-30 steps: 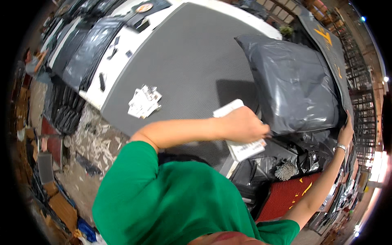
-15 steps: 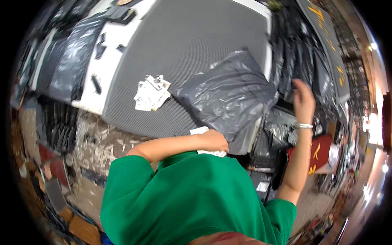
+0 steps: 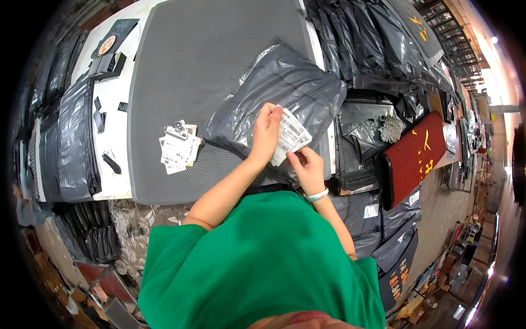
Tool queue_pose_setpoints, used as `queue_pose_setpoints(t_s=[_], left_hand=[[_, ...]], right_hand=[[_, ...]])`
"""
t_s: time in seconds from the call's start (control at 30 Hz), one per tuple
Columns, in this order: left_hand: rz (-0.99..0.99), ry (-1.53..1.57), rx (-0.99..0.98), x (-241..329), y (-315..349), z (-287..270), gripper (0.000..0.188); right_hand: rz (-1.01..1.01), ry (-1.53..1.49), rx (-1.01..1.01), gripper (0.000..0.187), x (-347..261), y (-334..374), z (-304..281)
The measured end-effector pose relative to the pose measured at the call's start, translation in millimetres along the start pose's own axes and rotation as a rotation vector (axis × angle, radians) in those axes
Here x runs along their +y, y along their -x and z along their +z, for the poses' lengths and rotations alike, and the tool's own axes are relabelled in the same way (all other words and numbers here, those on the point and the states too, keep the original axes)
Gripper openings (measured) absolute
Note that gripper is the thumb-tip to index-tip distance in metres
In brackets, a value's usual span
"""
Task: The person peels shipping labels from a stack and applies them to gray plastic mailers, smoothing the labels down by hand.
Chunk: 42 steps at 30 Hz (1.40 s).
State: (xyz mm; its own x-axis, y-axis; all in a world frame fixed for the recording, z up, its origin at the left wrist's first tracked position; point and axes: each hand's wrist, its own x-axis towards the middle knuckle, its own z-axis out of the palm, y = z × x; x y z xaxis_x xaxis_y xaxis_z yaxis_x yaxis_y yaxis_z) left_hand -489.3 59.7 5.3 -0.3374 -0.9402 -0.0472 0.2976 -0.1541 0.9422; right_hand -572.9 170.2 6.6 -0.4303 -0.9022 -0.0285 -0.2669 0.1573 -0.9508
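Note:
Printed white shipping labels (image 3: 293,131) are held over the near edge of a puffy dark-grey plastic mailing bag (image 3: 285,77). My left hand (image 3: 267,133) grips them at their left side, its fingers closed. At their lower right corner, the thumb and fingers of my right hand (image 3: 308,170) pinch the edge. The bag lies on a grey textured mat (image 3: 181,66) that covers the table. Left of the bag rests another bunch of white labels (image 3: 179,151), with a metal clip at its top.
Stacked dark plastic packages (image 3: 76,137) line the table's left side, and more black bags (image 3: 356,44) stand at the far right. A folded red mat (image 3: 413,159) sits to the right. Small black pieces and a dark elongated object (image 3: 112,163) lie on the white tabletop.
My right hand has come in from the far right and now pinches the labels. My left hand has lifted the labels from near my body to over the bag. The view has shifted.

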Motion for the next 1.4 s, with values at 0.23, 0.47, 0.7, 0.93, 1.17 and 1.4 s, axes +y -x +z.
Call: queue_pose_setpoints(t_s=[0.23, 0.47, 0.7, 0.93, 1.17, 1.4], left_hand=[[-0.36, 0.08, -0.351, 0.0, 34.0, -14.0, 0.035], [-0.007, -0.116, -0.088, 7.2, 46.7, 9.7, 0.055], [0.09, -0.361, -0.136, 20.1, 51.8, -6.3, 0.036], [-0.168, -0.31, -0.179, 15.1, 65.4, -3.6, 0.018], [-0.237, -0.232, -0.154, 20.9, 69.1, -6.5, 0.014], [0.078, -0.442, -0.189, 28.9, 70.8, -8.1, 0.009]], right_hand=[[0.204, -0.471, -0.036, 0.011, 1.4, -16.5, -36.3], [0.16, -0.412, -0.025, 0.01, 3.9, -12.3, -36.1], [0.169, -0.434, -0.061, 0.022, -7.9, -13.8, -55.8], [0.156, -0.474, -0.089, 0.023, -17.3, -10.5, -56.4], [0.211, -0.506, -0.122, 0.028, -4.2, -12.6, -52.7], [-0.506, 0.2, -0.066, 0.021, -31.7, 3.5, -33.4]])
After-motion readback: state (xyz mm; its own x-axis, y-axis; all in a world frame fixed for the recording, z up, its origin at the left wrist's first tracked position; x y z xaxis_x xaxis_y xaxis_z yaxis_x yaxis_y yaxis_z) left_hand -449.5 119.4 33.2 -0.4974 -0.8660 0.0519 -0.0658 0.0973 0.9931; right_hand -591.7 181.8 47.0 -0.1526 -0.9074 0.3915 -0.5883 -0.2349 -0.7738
